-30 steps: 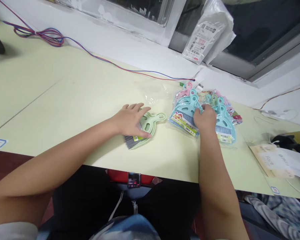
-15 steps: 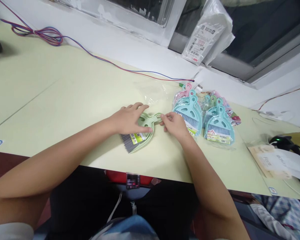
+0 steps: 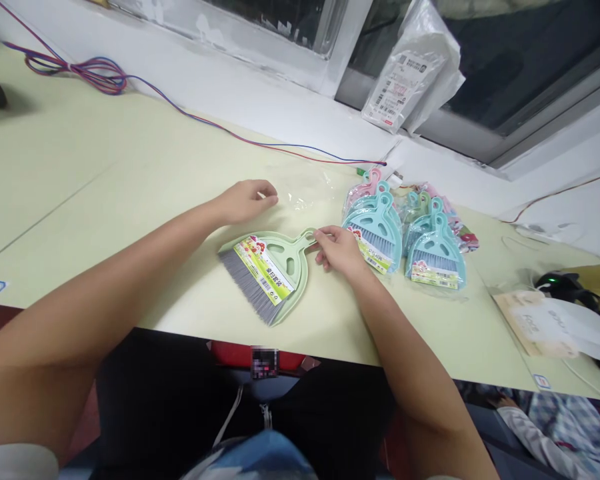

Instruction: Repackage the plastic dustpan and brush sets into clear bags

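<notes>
A light green dustpan (image 3: 296,265) with a matching hand brush (image 3: 247,283) nested in it lies on the table, grey bristles towards the front left. A printed card label (image 3: 264,270) wraps across the brush. My right hand (image 3: 339,252) pinches the end of the handles. My left hand (image 3: 247,201) hovers above and behind the set, holding nothing, its fingers loosely bent and apart from the thumb. Just right of it, a clear plastic bag (image 3: 305,190) lies flat on the table.
Two piles of bagged dustpan sets, a left pile (image 3: 380,227) and a right pile (image 3: 437,250), stand to the right. Coiled cables (image 3: 97,73) run along the wall. A wrapped packet (image 3: 405,80) leans at the window. A person's sleeve (image 3: 535,437) shows at lower right.
My left hand has lifted off the dustpan set and moved back and left, uncovering the label. The set has shifted slightly left and towards me, with my right hand still at its handle.
</notes>
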`<control>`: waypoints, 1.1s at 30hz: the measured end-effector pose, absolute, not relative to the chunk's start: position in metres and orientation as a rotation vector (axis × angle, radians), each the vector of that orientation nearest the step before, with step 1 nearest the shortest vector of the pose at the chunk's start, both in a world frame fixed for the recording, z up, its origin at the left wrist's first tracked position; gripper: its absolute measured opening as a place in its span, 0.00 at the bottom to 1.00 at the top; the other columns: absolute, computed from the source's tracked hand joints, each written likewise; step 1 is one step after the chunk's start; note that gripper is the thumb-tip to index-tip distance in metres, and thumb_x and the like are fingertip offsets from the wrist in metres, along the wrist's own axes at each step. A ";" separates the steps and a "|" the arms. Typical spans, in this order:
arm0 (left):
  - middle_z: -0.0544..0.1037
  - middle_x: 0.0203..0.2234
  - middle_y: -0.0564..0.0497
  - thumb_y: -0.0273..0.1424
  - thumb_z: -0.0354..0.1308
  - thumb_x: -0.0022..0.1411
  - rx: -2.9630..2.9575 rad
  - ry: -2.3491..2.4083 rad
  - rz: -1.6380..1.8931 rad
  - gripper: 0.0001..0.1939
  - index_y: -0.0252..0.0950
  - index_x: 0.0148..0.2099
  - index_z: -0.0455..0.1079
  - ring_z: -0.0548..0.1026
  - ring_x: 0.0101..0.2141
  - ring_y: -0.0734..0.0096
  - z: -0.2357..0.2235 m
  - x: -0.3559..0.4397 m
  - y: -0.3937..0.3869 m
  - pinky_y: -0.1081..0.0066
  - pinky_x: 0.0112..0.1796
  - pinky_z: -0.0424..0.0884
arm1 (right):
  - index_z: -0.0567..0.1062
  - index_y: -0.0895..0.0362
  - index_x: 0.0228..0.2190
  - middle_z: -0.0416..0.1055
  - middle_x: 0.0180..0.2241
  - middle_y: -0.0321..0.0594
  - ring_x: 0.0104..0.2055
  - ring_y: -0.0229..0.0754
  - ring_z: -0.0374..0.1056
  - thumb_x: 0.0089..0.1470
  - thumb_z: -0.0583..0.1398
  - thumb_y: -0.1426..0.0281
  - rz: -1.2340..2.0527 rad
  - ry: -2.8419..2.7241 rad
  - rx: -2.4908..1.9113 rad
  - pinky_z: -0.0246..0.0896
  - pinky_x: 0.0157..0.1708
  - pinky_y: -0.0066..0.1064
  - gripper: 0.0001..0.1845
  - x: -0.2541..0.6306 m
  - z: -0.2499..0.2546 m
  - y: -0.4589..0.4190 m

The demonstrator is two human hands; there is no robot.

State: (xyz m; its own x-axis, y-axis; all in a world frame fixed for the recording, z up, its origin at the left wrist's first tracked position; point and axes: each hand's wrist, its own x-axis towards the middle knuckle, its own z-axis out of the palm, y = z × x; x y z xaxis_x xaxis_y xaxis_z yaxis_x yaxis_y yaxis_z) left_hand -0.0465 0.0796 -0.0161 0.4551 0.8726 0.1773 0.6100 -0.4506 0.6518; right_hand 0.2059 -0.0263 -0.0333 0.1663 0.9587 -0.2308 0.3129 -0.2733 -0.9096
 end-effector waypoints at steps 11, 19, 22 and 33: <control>0.74 0.63 0.33 0.43 0.46 0.75 2.570 1.463 0.059 0.32 0.37 0.75 0.65 0.72 0.63 0.37 -0.004 -0.015 0.176 0.48 0.61 0.65 | 0.78 0.59 0.31 0.75 0.22 0.37 0.18 0.35 0.68 0.60 0.65 0.73 1.301 -1.080 -1.629 0.65 0.14 0.26 0.05 0.215 -0.019 -0.026; 0.82 0.55 0.42 0.40 0.51 0.68 2.406 1.225 0.442 0.29 0.36 0.67 0.72 0.78 0.55 0.50 -0.027 -0.059 0.130 0.60 0.57 0.70 | 0.80 0.62 0.30 0.78 0.24 0.44 0.19 0.36 0.69 0.53 0.68 0.72 1.296 -1.062 -1.522 0.71 0.18 0.26 0.04 0.242 0.005 -0.031; 0.82 0.56 0.42 0.39 0.53 0.67 2.263 1.130 0.571 0.28 0.36 0.66 0.72 0.78 0.57 0.54 -0.035 -0.067 0.107 0.60 0.59 0.69 | 0.81 0.63 0.29 0.78 0.23 0.44 0.19 0.36 0.69 0.50 0.70 0.70 1.271 -1.078 -1.479 0.70 0.17 0.26 0.07 0.253 0.017 -0.036; 0.79 0.62 0.41 0.41 0.59 0.68 1.932 0.824 0.628 0.24 0.38 0.63 0.77 0.77 0.61 0.45 -0.022 -0.057 0.031 0.52 0.59 0.73 | 0.79 0.61 0.27 0.79 0.25 0.45 0.20 0.35 0.70 0.51 0.67 0.71 1.113 -0.965 -1.365 0.74 0.21 0.24 0.05 0.269 0.039 -0.046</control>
